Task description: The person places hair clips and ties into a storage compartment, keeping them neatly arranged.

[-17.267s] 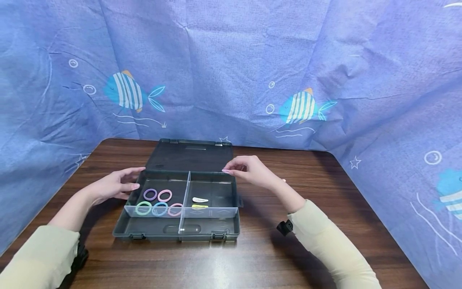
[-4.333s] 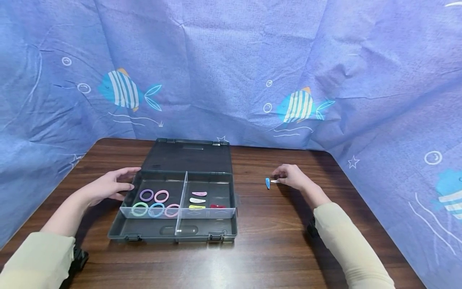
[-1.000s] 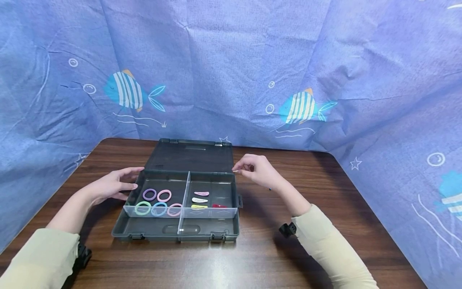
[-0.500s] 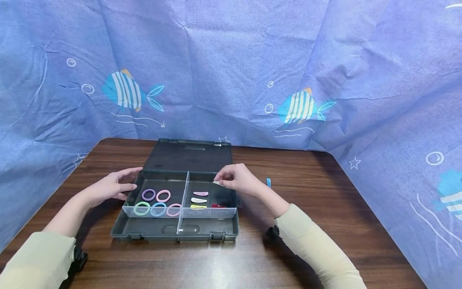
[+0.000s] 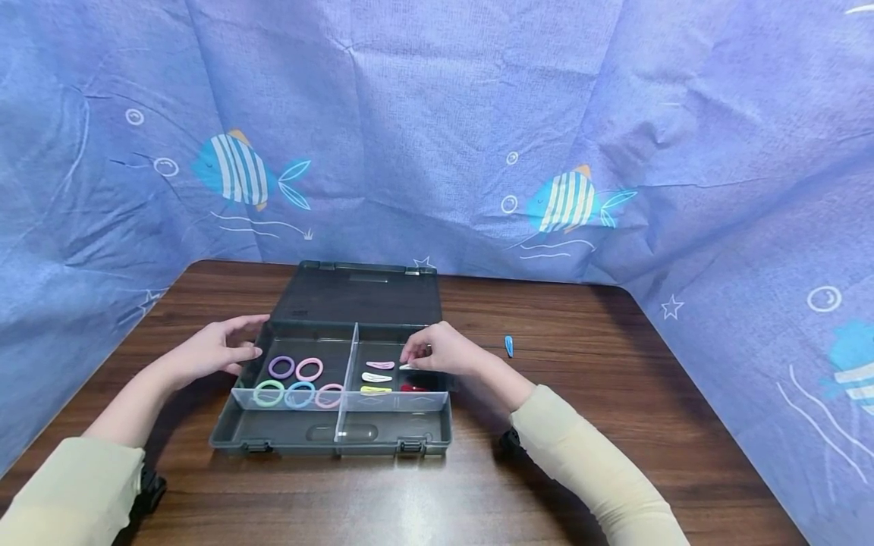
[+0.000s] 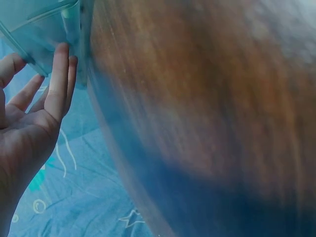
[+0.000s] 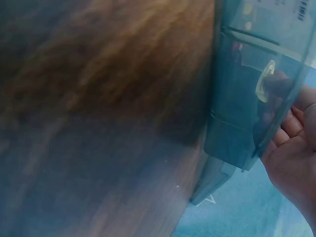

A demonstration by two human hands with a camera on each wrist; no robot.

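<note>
In the head view my left hand [image 5: 205, 353] rests at the left wall of a grey see-through divided box [image 5: 280, 440], fingers extended. The left wrist view shows those fingertips against the box wall. My right hand [image 5: 447, 350] reaches into the back right compartment and pinches a pale hair clip [image 7: 265, 81], seen through the wall in the right wrist view. Beside it lie a pink clip [image 5: 379, 365], a white clip [image 5: 376, 377] and a yellow clip [image 5: 375, 390] in a column. A red clip [image 5: 413, 388] lies nearer the right wall.
The back left compartment holds several hair ties, among them a purple tie [image 5: 281, 368] and a green tie [image 5: 269, 393]. The lid [image 5: 365, 292] lies folded back. A blue clip [image 5: 508, 346] lies on the wooden table [image 5: 587, 356]. A fish-patterned cloth [image 5: 437, 136] hangs behind.
Since the oldest frame, the pink and red clips have come into the box. My right hand has carried the pale clip left from beside the blue one and lowered it inside. The left stays put.
</note>
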